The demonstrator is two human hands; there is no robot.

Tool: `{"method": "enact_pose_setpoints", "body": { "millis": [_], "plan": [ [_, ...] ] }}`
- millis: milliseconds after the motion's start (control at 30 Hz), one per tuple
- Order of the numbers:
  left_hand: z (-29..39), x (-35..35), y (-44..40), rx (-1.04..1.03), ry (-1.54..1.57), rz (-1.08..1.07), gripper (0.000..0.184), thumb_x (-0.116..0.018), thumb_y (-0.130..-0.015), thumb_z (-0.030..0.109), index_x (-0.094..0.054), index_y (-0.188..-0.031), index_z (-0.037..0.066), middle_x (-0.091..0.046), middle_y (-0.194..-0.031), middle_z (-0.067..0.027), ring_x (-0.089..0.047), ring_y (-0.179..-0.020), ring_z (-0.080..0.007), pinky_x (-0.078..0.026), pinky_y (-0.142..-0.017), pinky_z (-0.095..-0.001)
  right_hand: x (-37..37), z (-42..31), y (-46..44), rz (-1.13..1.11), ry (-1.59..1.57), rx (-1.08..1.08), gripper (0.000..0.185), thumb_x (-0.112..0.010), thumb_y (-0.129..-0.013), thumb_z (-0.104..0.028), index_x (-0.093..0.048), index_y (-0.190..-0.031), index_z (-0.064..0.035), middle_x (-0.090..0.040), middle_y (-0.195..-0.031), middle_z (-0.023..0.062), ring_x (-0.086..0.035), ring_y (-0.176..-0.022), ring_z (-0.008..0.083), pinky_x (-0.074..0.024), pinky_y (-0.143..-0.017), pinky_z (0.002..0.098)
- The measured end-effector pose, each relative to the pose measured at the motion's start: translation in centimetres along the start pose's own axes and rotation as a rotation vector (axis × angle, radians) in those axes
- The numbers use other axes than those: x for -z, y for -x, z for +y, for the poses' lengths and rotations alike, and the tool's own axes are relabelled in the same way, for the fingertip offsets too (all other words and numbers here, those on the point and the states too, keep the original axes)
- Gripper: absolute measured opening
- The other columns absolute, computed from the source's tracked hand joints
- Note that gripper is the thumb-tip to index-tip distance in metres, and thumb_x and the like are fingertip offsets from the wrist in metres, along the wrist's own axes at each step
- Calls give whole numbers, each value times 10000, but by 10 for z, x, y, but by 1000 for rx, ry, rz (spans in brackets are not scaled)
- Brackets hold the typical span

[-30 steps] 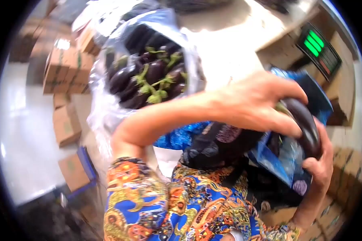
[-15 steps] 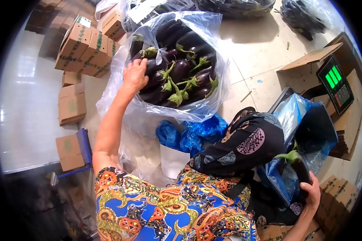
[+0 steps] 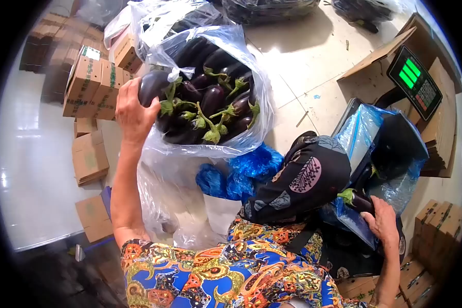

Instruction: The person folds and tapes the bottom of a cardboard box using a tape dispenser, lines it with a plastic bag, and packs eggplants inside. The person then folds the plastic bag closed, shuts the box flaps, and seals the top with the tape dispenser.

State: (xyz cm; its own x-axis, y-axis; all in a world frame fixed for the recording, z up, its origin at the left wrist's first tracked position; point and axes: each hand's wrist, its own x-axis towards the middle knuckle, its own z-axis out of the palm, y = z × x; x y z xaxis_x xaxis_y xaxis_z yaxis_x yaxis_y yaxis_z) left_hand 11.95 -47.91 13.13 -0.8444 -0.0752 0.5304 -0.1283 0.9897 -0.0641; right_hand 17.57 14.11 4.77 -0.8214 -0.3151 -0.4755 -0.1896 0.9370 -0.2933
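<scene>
My left hand (image 3: 134,114) is wrapped round the end of a large dark eggplant (image 3: 154,86) at the left rim of a clear plastic bag (image 3: 263,97). Several eggplants with green stems (image 3: 211,98) fill that bag. At the right, my right hand (image 3: 384,220) grips another eggplant (image 3: 362,203), its green stem end pointing left. This one is over the near edge of a box lined with blue plastic (image 3: 413,149), where more eggplants lie partly in shadow. The fingertips of my right hand are partly hidden.
A scale display with green digits (image 3: 415,84) stands behind the lined box. Crumpled blue bags (image 3: 254,167) lie beside my patterned-cloth knee (image 3: 308,174). Cardboard boxes (image 3: 95,84) stand at the left, more (image 3: 441,231) at the right. Other bags of eggplants (image 3: 269,7) lie at the back.
My left hand went from the eggplant at the right to the bag and now holds another one. The eggplant in my right hand has tilted from steep to nearly level, stem to the left.
</scene>
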Motion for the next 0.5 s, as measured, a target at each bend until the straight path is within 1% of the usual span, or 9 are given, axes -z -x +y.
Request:
{"method": "enact_pose_setpoints", "body": {
  "millis": [100, 167, 233, 267, 300, 367, 400, 433, 500],
  "plan": [
    [3, -11, 12, -301, 22, 135, 594, -741, -681, 98, -576, -1250, 70, -568, -1211, -159, -570, -1052, -357, -483, -915, -449, 13, -8, -8, -117, -95, -41, 525, -729, -789, -261, -555, -1215, -9, -617, -1039, 215, -559, -969, 427, -442, -855, 471],
    [3, -30, 18, -523, 28, 35, 670, -753, -710, 82, -519, -1338, 70, -554, -1240, -165, -534, -1107, -367, -449, -956, -459, 7, -3, -9, -51, -83, 29, 522, -727, -794, -248, -555, -1228, -15, -621, -1014, 226, -565, -952, 433, -446, -852, 471],
    [31, -43, 16, -349, 119, 184, 670, -756, -722, 73, -512, -1346, 52, -552, -1250, -173, -526, -1131, -368, -439, -971, -453, 9, -5, -5, -29, -76, 34, 524, -725, -797, -235, -550, -1237, -10, -622, -1016, 225, -566, -958, 433, -448, -858, 470],
    [44, -48, 10, -220, 177, 287, 670, -762, -738, 89, -505, -1355, 42, -546, -1260, -190, -511, -1151, -385, -430, -982, -456, 8, -5, -2, -15, -84, 48, 538, -725, -799, -222, -541, -1253, 1, -616, -1032, 217, -563, -977, 420, -444, -873, 459],
    [53, -55, 1, -76, 251, 334, 623, -756, -778, 139, -518, -1340, 12, -568, -1250, -194, -531, -1154, -344, -419, -1003, -422, 5, -8, 0, -8, -74, 40, 544, -726, -799, -223, -538, -1257, 2, -614, -1038, 214, -563, -982, 414, -443, -878, 456],
    [75, -49, -19, 383, 769, 3, 598, -739, -818, 212, -529, -1323, -29, -598, -1232, -170, -563, -1128, -283, -417, -1006, -368, 4, -9, 1, 13, -34, 25, 556, -727, -799, -224, -532, -1267, 5, -611, -1049, 207, -563, -994, 402, -440, -888, 450],
    [74, -57, -28, 440, 1009, -13, 575, -713, -848, 245, -541, -1303, -62, -613, -1216, -141, -584, -1092, -223, -431, -982, -308, 5, -9, 3, 26, -41, 28, 567, -728, -799, -229, -529, -1279, -3, -609, -1054, 200, -567, -997, 386, -439, -891, 445],
    [75, -58, -31, 584, 1342, -99, 578, -699, -857, 213, -514, -1334, -56, -609, -1214, -123, -597, -1072, -212, -484, -928, -330, 5, -7, 5, 36, -47, 30, 566, -727, -799, -229, -527, -1281, -7, -609, -1051, 200, -566, -997, 387, -440, -889, 444],
    [92, -43, -30, 606, 1654, -197, 573, -655, -892, 235, -483, -1370, -29, -614, -1198, -108, -602, -1064, -192, -529, -874, -365, 6, -1, 9, 40, -63, 21, 566, -726, -801, -229, -524, -1285, -17, -608, -1046, 199, -564, -998, 388, -441, -887, 442]
  ]
}}
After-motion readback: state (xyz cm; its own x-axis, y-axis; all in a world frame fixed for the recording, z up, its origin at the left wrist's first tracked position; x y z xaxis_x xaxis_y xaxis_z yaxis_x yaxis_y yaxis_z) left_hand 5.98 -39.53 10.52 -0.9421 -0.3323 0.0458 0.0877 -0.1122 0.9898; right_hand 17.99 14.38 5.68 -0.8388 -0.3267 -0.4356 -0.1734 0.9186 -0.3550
